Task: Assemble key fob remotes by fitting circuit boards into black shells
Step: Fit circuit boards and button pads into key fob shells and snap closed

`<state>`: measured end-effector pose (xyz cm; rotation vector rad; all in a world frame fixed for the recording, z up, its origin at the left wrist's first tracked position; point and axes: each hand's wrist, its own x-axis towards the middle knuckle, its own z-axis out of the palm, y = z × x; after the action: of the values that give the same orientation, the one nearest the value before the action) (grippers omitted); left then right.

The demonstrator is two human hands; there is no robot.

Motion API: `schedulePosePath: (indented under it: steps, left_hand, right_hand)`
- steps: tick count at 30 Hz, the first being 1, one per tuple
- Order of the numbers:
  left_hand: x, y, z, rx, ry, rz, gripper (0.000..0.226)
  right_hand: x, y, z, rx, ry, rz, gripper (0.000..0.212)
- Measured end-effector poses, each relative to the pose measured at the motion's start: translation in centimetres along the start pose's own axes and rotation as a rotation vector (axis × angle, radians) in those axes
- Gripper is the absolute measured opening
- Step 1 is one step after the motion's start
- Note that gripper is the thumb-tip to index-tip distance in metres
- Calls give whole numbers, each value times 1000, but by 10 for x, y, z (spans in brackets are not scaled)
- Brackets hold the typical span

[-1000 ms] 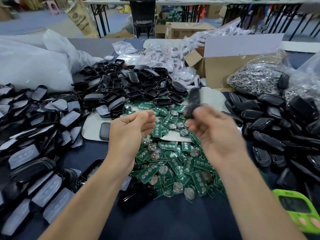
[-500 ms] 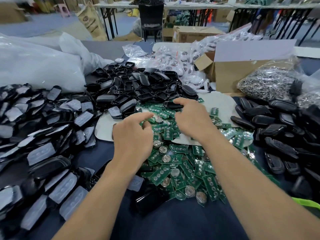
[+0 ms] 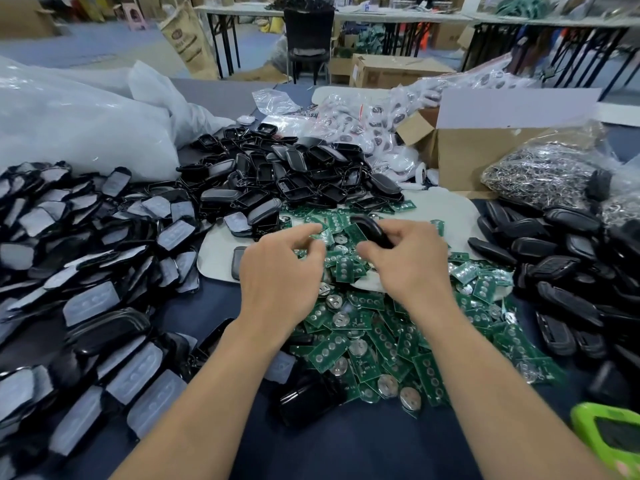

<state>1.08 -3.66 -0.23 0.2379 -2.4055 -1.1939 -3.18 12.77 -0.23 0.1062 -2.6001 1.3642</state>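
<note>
A heap of green circuit boards (image 3: 367,327) with round coin-cell holders covers the middle of the table. Behind it lies a pile of empty black shells (image 3: 294,178). My right hand (image 3: 412,268) hovers over the far end of the boards and grips one black shell (image 3: 372,230) between thumb and fingertips, tilted up to the left. My left hand (image 3: 280,271) hangs just to its left above the boards, thumb and forefinger loosely curved; I see nothing held between them.
Black shell halves with grey pads (image 3: 86,271) fill the left side. Closed black fobs (image 3: 561,271) are piled at the right. A cardboard box (image 3: 485,157), a bag of metal rings (image 3: 540,171) and white plastic bags (image 3: 69,123) stand behind. A green timer (image 3: 609,441) sits at bottom right.
My right hand dropped from the raised fob, reached into the shell pile and came back gripping a black shell. My left hand moved forward over the boards.
</note>
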Motion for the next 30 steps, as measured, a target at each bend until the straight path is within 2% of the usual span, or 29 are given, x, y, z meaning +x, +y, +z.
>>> schedulePosePath:
  steps: [2, 4, 6, 8, 11, 15, 17, 19, 22, 25, 26, 28, 30]
  left_hand:
    - [-3, 3, 2, -96, -61, 5, 27]
    - [-6, 7, 5, -237, -161, -17, 25]
    - [-6, 9, 8, -394, -212, -57, 22]
    - [-5, 8, 8, -466, -190, -92, 30]
    - [-1, 2, 6, -481, -61, -183, 22]
    - [1, -2, 6, -473, 58, -189, 20]
    - [0, 0, 6, -468, 38, -134, 31]
    - [-2, 2, 7, -465, -34, -58, 39]
    - [-5, 8, 9, -479, -155, 33, 30]
    - [-9, 10, 10, -375, -171, 30, 18]
    - [-10, 9, 9, -279, -152, 28, 18]
    - [-12, 10, 8, -14, -147, 63, 37]
    - [-15, 12, 10, 182, -228, 124, 70]
  right_hand:
    - [-18, 0, -4, 221, -14, 75, 11]
    - [-31, -2, -8, 513, -99, 167, 6]
    - [-37, -1, -12, 656, -193, 211, 5]
    - [-38, 1, -16, 638, -232, 199, 5]
    - [-36, 6, -19, 304, -112, 103, 10]
    - [-40, 2, -12, -82, -177, -50, 48]
    - [-42, -1, -10, -4, -144, -53, 57]
    - [-42, -1, -11, 143, -32, -30, 43]
    - [-44, -4, -11, 267, 37, -43, 21]
    - [-42, -4, -11, 370, 43, -49, 41]
    - [-40, -2, -12, 410, 61, -23, 40]
    - [-36, 2, -16, 487, 96, 55, 27]
    - [-33, 7, -19, 581, 77, 115, 22]
